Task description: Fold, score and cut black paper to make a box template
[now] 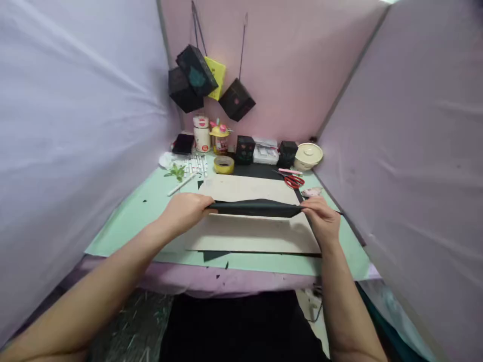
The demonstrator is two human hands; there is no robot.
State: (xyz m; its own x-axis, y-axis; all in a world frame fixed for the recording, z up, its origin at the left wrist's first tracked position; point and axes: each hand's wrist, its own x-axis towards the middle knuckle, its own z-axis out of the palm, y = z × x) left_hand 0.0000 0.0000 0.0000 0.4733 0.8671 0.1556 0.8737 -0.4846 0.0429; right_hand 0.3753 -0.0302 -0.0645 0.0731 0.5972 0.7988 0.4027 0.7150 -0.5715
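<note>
Both my hands hold a black sheet of paper bent over into a long flat fold above a beige cardboard board. My left hand is closed on the sheet's left end. My right hand pinches its right end. The board lies on a mint-green mat on the table.
Red scissors, a yellow tape roll, white sticks, a white jar, small black boxes and a cream lidded bowl stand at the back. Black and yellow boxes hang on the pink wall. Fabric walls close in on both sides.
</note>
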